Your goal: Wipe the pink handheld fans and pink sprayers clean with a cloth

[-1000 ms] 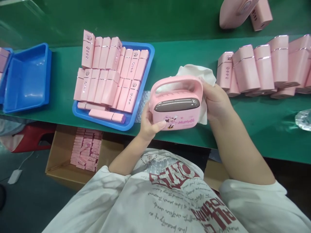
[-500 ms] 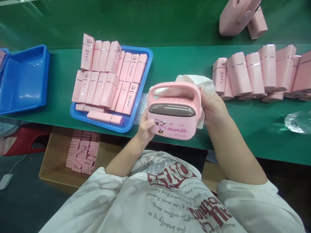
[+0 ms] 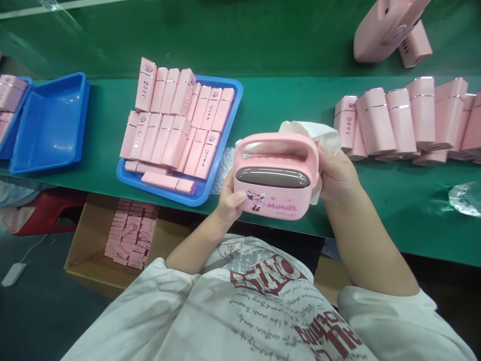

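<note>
I hold a pink handled device [image 3: 274, 193] with a dark glossy strip and a cartoon mouse print above the near edge of the green table [image 3: 285, 100]. My left hand [image 3: 228, 198] grips its left end, thumb on the front face. My right hand [image 3: 335, 170] grips its right end together with a crumpled white cloth [image 3: 313, 133], which sticks out behind the handle.
A blue tray [image 3: 221, 168] holding several pink rectangular units sits to the left, and another blue tray [image 3: 50, 123] lies farther left. A row of pink units [image 3: 402, 123] lines the right side. A cardboard box [image 3: 93, 240] of small pink parts stands below the table.
The pink device has tilted so its printed front faces me more, and the hands have kept their grip. The view has shifted slightly.
</note>
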A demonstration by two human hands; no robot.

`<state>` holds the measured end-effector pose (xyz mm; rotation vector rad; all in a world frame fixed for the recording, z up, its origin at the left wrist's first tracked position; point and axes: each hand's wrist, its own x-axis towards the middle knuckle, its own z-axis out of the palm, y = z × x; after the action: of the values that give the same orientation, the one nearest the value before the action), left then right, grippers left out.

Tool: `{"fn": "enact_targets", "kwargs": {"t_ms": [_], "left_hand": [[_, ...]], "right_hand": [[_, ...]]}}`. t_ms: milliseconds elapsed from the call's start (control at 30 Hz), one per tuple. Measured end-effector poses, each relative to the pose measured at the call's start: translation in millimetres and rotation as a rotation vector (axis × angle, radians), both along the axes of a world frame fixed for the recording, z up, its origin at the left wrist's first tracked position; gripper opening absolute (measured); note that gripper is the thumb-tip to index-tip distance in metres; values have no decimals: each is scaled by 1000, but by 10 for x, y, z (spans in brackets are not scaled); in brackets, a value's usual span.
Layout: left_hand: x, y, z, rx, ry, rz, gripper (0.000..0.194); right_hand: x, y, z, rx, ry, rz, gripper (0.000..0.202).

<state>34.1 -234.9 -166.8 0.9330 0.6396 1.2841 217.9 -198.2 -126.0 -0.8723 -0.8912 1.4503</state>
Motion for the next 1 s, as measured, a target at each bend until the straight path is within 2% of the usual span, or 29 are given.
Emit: {"fn": "enact_targets", "kwargs": {"t_ms": [67,100,167,233,300,333,433,533,600,733,800,900,967,1000], "left_hand": [[3,2,0,25,56,39,65],[6,5,-1,43,78,61,65],[17,14,0,92,107,112,61],[32,26,9,150,159,202,56],[46,37,24,168,229,298,57],[51,41,29,153,259,327,59],[51,44,27,99,279,365,61],[41,41,13,120,294,404,66],[38,41,17,127,303,409,68],[39,48,33,105,295,361,65],[33,50,13,99,295,366,67],[14,56,-40,88,287,396,75],[4,63,-52,43,254,388,74],[2,66,-45,8,227,371,68]], "right_hand": [[-8,-18,3,53,-21,91,41],[-14,-30,0,66,-37,94,38],[-27,-57,-22,90,-120,-31,36],[-42,-73,-62,183,-318,-213,36],[-64,-77,-106,392,-587,-326,36],[-82,-76,-124,525,-715,-330,35],[-165,-88,-154,896,-980,-168,40],[-246,-125,-163,1082,-1135,-26,44],[-253,-138,-169,1090,-1182,-43,45],[-184,-102,-184,948,-1188,-207,46],[-174,-87,-187,984,-1183,-182,46],[-203,-85,-192,1103,-1149,-57,45],[-217,-87,-196,1059,-1078,-50,42],[-216,-86,-196,968,-1009,-109,40]]}}
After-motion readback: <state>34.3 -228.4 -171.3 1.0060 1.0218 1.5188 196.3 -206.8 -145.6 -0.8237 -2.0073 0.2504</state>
